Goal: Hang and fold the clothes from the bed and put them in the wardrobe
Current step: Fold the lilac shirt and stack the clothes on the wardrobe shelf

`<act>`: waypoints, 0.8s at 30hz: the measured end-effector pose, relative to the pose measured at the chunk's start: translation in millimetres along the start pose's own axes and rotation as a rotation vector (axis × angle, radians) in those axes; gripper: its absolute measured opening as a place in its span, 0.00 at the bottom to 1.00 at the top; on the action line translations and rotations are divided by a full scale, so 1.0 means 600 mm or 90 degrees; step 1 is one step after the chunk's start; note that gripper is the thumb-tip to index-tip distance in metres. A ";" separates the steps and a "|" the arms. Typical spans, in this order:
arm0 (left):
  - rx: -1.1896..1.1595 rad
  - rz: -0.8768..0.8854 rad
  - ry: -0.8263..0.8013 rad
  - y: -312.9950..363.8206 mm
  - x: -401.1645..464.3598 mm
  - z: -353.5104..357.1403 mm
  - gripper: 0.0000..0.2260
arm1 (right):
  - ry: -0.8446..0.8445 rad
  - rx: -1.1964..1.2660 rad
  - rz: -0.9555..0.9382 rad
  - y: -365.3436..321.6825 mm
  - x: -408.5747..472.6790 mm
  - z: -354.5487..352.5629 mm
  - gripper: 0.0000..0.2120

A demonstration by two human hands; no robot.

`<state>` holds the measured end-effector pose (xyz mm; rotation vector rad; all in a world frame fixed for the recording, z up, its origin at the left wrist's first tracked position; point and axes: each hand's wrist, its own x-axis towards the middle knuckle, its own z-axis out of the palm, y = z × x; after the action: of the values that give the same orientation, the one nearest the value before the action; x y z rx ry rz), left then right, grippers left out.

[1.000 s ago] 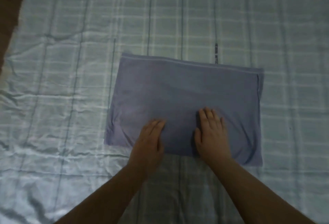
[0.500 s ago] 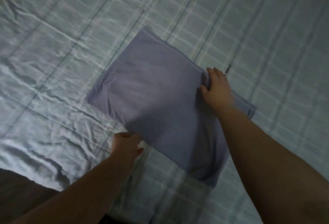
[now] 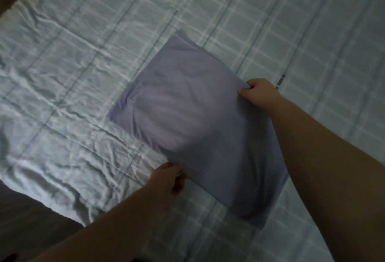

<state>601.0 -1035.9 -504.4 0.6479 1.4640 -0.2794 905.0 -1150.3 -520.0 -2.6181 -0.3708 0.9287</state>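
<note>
1. I look down at the bed (image 3: 87, 57) with its pale checked sheet, and the folded purple garment (image 3: 193, 120) lies in the centre of the frame, now turned diagonal.
2. One second ago both hands lay flat and open on the near part of the cloth, pressing it smooth. Now they are moved to two opposite edges.
3. The left hand (image 3: 166, 178), in the lower centre of the frame, has its grip closed on the near edge of the garment, with the fingers curled around the cloth.
4. The right hand (image 3: 260, 94), at the right of centre, pinches the far edge; the thumb and fingers are bunched on the fabric.
5. The far-left half of the garment looks a little puffed and blurred; I cannot tell if it is already off the sheet.
6. I judge that the smoothing is finished and the next step begins: either one more fold across, or lifting the folded piece to carry it to the wardrobe, which is not in view.
7. The risk I see is that the layers slide apart if only the top layer is held.
</note>
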 end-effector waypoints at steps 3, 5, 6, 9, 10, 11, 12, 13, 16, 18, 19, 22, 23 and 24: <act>-0.085 -0.013 -0.029 -0.007 -0.001 0.003 0.09 | 0.001 -0.011 -0.016 -0.007 -0.003 -0.001 0.08; -0.118 -0.016 -0.054 -0.010 -0.002 0.003 0.08 | 0.012 0.013 -0.016 -0.008 -0.009 -0.003 0.08; -0.127 -0.014 -0.061 -0.012 -0.002 0.001 0.08 | 0.019 0.043 -0.008 -0.006 -0.013 -0.005 0.08; -0.139 0.002 -0.095 -0.013 -0.010 -0.009 0.06 | 0.048 0.170 0.011 0.001 -0.037 -0.022 0.12; -0.133 0.011 -0.108 -0.013 -0.016 -0.015 0.06 | 0.064 0.210 0.016 0.002 -0.049 -0.030 0.15; -0.120 0.020 -0.121 -0.011 -0.024 -0.021 0.05 | 0.082 0.251 0.020 0.002 -0.065 -0.041 0.15; -0.105 0.031 -0.132 -0.008 -0.033 -0.031 0.05 | 0.098 0.294 0.023 0.000 -0.083 -0.052 0.12; -0.094 0.044 -0.146 -0.002 -0.044 -0.040 0.05 | 0.113 0.333 0.028 -0.003 -0.103 -0.064 0.10; -0.047 0.104 -0.186 0.028 -0.089 -0.067 0.05 | 0.156 0.421 0.016 -0.006 -0.165 -0.098 0.06; 0.004 0.144 -0.192 0.056 -0.126 -0.082 0.07 | 0.188 0.439 0.008 -0.010 -0.214 -0.119 0.04; 0.032 0.168 -0.193 0.072 -0.144 -0.090 0.07 | 0.206 0.447 0.015 -0.014 -0.238 -0.129 0.08; 0.122 0.251 -0.189 0.118 -0.194 -0.114 0.02 | 0.238 0.473 0.032 -0.026 -0.317 -0.150 0.25; 0.141 0.272 -0.180 0.133 -0.210 -0.122 0.04 | 0.251 0.481 0.039 -0.029 -0.344 -0.153 0.24; 0.160 0.288 -0.171 0.147 -0.227 -0.129 0.05 | 0.262 0.493 0.048 -0.035 -0.372 -0.154 0.20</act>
<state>569.9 -949.7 -349.4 1.0799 1.0001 -0.1878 794.1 -1230.3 -319.9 -2.0198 0.1733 0.4023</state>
